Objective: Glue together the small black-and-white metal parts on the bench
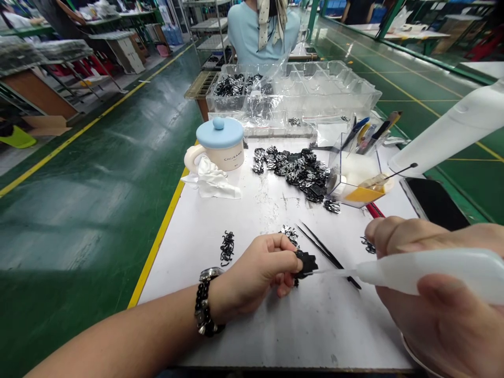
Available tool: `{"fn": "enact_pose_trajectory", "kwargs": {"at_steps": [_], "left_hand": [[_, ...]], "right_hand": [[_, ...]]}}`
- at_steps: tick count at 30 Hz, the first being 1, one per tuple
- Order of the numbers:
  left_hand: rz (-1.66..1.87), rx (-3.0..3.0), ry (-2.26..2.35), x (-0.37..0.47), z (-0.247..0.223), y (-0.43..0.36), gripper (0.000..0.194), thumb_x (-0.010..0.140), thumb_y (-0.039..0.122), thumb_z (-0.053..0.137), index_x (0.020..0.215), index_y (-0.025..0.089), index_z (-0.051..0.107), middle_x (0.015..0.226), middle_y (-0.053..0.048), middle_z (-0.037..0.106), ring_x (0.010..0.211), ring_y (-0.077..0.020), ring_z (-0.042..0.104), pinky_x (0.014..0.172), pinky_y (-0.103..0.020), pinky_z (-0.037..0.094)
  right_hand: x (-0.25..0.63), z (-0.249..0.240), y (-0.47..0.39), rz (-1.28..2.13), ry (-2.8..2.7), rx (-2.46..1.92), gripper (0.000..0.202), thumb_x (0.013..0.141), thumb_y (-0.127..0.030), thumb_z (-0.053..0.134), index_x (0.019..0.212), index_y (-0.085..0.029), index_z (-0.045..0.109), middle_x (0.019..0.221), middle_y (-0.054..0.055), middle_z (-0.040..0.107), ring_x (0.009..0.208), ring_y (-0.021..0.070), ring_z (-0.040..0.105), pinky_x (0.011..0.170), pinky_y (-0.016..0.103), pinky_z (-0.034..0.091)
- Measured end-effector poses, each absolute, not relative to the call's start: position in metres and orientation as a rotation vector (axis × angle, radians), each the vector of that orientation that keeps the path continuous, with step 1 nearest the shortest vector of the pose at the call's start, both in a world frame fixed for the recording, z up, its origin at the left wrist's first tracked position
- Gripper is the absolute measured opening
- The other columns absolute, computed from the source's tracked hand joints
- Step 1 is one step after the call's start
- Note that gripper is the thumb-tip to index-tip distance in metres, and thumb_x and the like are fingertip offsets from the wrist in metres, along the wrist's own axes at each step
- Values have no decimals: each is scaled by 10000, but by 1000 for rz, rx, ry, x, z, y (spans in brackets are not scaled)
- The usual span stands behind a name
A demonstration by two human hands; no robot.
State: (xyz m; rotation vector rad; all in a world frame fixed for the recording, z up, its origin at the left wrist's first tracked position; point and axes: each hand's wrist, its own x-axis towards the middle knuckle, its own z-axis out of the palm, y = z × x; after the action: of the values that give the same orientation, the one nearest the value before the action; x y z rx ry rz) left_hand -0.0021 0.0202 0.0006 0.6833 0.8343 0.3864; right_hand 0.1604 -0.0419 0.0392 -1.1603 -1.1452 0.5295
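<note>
White table [244,315] up front, with a mug [221,144] and a pile of black parts [295,168] further back. Right hand [437,294] is wrapped around a squeeze bottle [417,273], nozzle touching 1 small black part [305,263] pinched in the left hand [255,273] fingertips, just above the table.

Glossy green floor [98,157] with yellow lines [71,137]; white tabletop [205,231]; metal shelving [205,23] and further workbenches [413,34] behind, evenly lit.

Left hand [258,265] pinched shut, right hand [437,294] curled closed.
</note>
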Motion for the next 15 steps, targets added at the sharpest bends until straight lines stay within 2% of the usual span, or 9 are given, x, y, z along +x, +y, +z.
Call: {"fn": "enact_pose_trajectory", "kwargs": {"at_steps": [4, 9, 13, 15], "left_hand": [[386, 677, 836, -2, 2, 19, 174, 548, 151, 602, 668, 178, 478, 426, 60, 503, 353, -43, 403, 318, -125, 299], [385, 670, 834, -2, 4, 20, 171, 549, 147, 598, 675, 174, 485, 417, 58, 504, 352, -42, 403, 318, -122, 300], [395, 668, 828, -2, 4, 20, 172, 543, 150, 601, 668, 174, 484, 413, 59, 503, 348, -41, 399, 311, -121, 301], [397, 667, 831, -2, 5, 20, 172, 538, 149, 601, 663, 174, 485, 413, 60, 500, 351, -42, 402, 311, -121, 303]], "right_hand": [[164, 32, -48, 557, -1172, -1093, 134, 772, -341, 690, 764, -259, 584, 577, -10, 510, 539, 176, 479, 709, 491, 452], [166, 29, -49, 555, -1222, -1054, 86, 806, -305, 663, 823, -267, 588, 598, -6, 524, 549, 177, 473, 697, 477, 450], [164, 29, -46, 540, -1174, -1047, 148, 762, -321, 698, 760, -252, 567, 577, -16, 512, 528, 166, 476, 643, 454, 448], [167, 27, -41, 507, -1139, -1037, 225, 750, -381, 702, 727, -238, 529, 559, -29, 477, 497, 146, 442, 608, 429, 437]]}}
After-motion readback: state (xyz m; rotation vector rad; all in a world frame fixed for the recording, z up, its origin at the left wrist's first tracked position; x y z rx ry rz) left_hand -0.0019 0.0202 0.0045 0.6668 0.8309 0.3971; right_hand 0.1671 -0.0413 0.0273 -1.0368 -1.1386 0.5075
